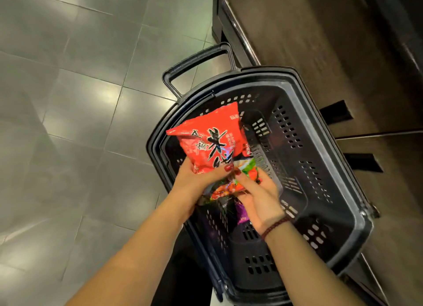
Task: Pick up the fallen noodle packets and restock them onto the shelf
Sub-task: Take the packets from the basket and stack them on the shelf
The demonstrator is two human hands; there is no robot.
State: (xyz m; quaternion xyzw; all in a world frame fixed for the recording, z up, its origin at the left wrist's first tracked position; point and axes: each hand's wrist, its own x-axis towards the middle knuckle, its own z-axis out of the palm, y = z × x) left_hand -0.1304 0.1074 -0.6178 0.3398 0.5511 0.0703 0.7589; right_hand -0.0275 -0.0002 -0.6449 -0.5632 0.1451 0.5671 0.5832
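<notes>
A red noodle packet point(210, 137) with black characters is held above a dark plastic basket point(325, 159). My left hand point(196, 181) grips its lower end, thumb on the front. My right hand point(256, 193) pinches a second packet point(229, 186), printed red and green, just below the first. A purple packet point(241, 211) shows under my right palm, mostly hidden inside the basket.
The basket stands on a grey tiled floor point(68, 99) with its pull handle point(196, 63) extended to the upper left. A dark wooden shelf base point(320, 42) runs along the right side, close to the basket.
</notes>
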